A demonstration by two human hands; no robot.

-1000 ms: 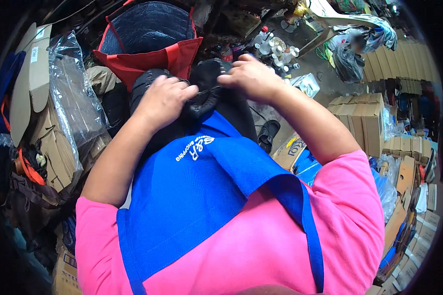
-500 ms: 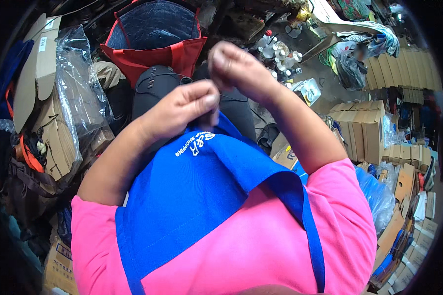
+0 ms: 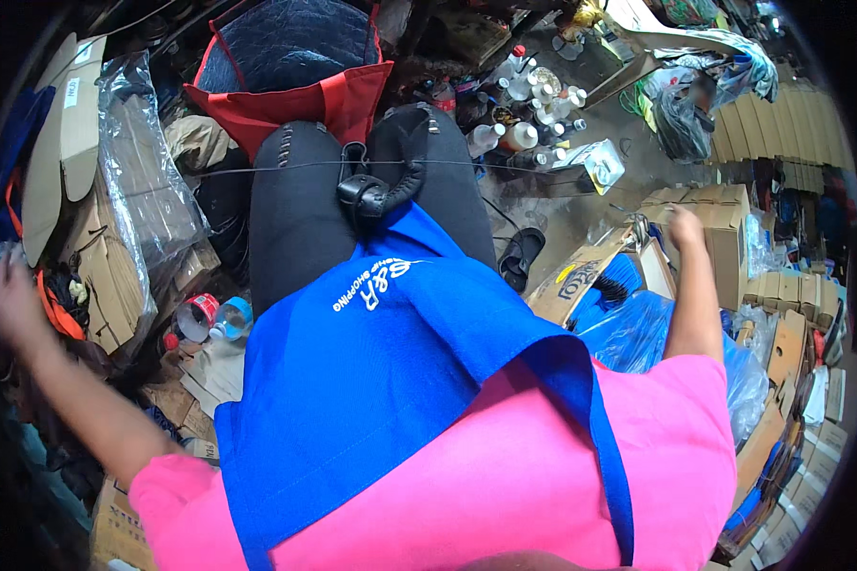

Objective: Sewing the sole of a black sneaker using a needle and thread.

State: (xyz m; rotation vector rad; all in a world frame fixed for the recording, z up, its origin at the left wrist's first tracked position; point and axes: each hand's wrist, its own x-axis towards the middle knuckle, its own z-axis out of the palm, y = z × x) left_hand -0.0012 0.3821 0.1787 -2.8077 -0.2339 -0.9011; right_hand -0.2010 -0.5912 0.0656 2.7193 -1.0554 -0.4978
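Both my arms are spread wide. My right hand (image 3: 684, 226) is closed in a fist beside a tall cardboard box at the right, with a thin dark cord (image 3: 505, 169) leading towards it. The cord runs nearly straight across my thighs; its left end fades from view. At the far left rim, my left hand (image 3: 14, 295) is blurred, its fingers bunched; what they hold cannot be made out. Between my thighs rests a black padded, curved piece (image 3: 400, 186) with a dark block-like fitting, touched by neither hand. A blue apron (image 3: 371, 381) covers my lap below it.
A red insulated bag (image 3: 352, 100) stands open beyond my knees. Several bottles (image 3: 524, 133) crowd the floor ahead. Flattened cardboard and a clear plastic sheet (image 3: 152, 171) lie at the left. Cardboard boxes (image 3: 714, 228), blue plastic (image 3: 628, 333) and a black sandal (image 3: 521, 257) are at the right.
My hands were close together above my thighs; they have swung far apart, left and right. The black padded piece and the cord stretched across now show.
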